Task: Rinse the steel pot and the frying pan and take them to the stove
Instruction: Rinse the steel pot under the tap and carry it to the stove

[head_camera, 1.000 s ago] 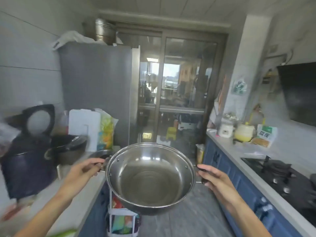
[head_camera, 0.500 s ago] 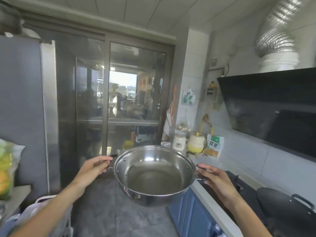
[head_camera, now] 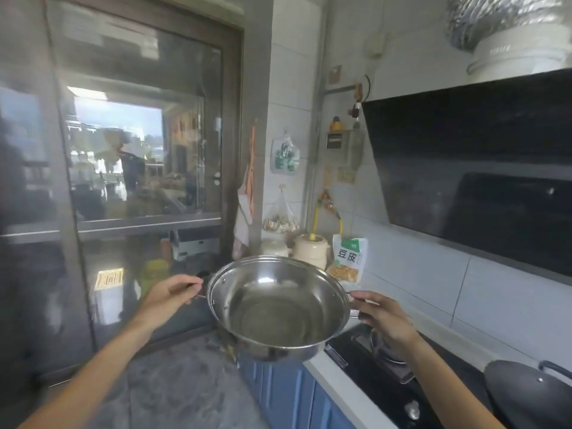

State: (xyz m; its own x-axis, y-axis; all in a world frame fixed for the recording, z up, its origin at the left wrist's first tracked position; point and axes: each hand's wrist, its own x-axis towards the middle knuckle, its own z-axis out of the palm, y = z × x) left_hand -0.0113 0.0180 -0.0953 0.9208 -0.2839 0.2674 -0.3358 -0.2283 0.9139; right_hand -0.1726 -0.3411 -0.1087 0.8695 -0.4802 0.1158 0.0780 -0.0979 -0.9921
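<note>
I've got the steel pot [head_camera: 278, 308] held up in the air w/ both hands, roughly level, tipped a bit so I see inside; nothing solid in it, the bottom just shines. My left hand [head_camera: 168, 297] is closed around the pot's left side handle, fingers curled over it, thumb on top. My right hand [head_camera: 382, 318] is wrapped on the right side handle, fingers curled under & around it. The pot hangs over the front edge of the white counter [head_camera: 343, 394], its right part just over the near end of the black stove [head_camera: 380, 376], not touching it. The burner sits below my right hand, partly hidden by the wrist. Further along the stove, at bottom right, is the dark frying pan [head_camera: 532, 394], well apart from the pot; can't tell if it rests on a burner. Behind the pot, on the counter by the wall: a cream jar [head_camera: 311, 247] and a green-white food packet [head_camera: 349, 258]. Black range hood [head_camera: 479, 168] above the stove, blue cabinets [head_camera: 288, 394] below the counter, glass door [head_camera: 139, 156] to the left.
</note>
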